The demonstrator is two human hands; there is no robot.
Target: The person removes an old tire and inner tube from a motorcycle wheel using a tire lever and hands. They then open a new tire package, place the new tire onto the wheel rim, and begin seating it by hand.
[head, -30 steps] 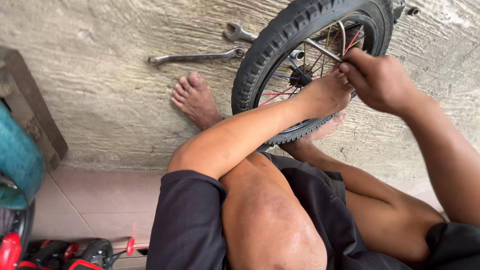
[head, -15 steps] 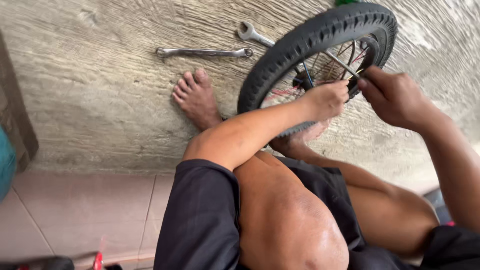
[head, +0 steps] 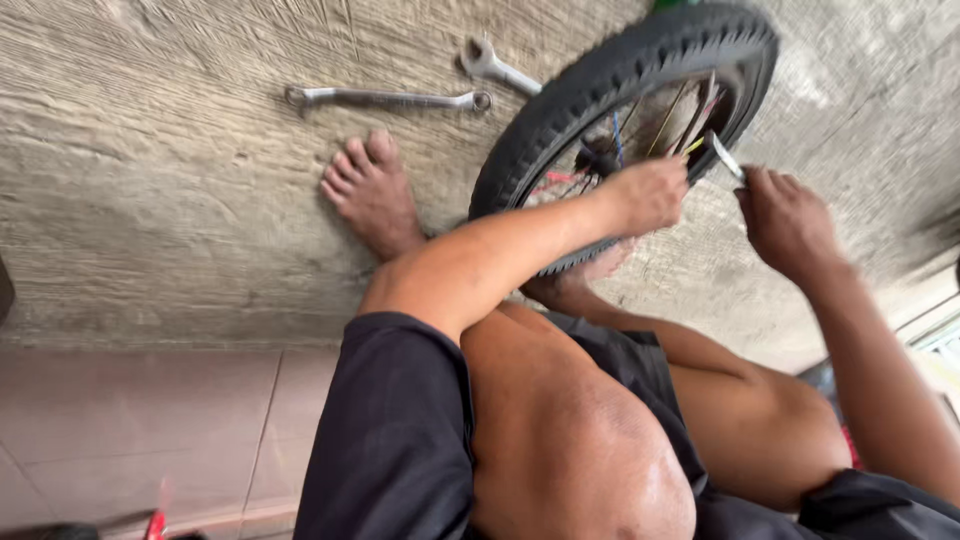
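Head view: small bicycle wheel [head: 560,130] stands upright on concrete floor [head: 150,200], up at 1 o'clock, knobby black tyre, coloured spokes. Left hand [head: 648,192] curled at rim's lower edge, fingers closed on spokes, exact grip blurred. Right hand [head: 785,215] just beside wheel at 3 o'clock of it, fingertips pinching slim metal tool [head: 727,157], tip at rim. Bare foot [head: 372,195] flat, 9 o'clock of wheel. Long spanner [head: 385,98] at 11 o'clock, well apart; second wrench [head: 497,68] near tyre's top.

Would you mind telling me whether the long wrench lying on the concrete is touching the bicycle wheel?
Apart. The head view shows the long wrench lying flat left of the bicycle wheel, with bare concrete floor visible between its ring end and the tyre.
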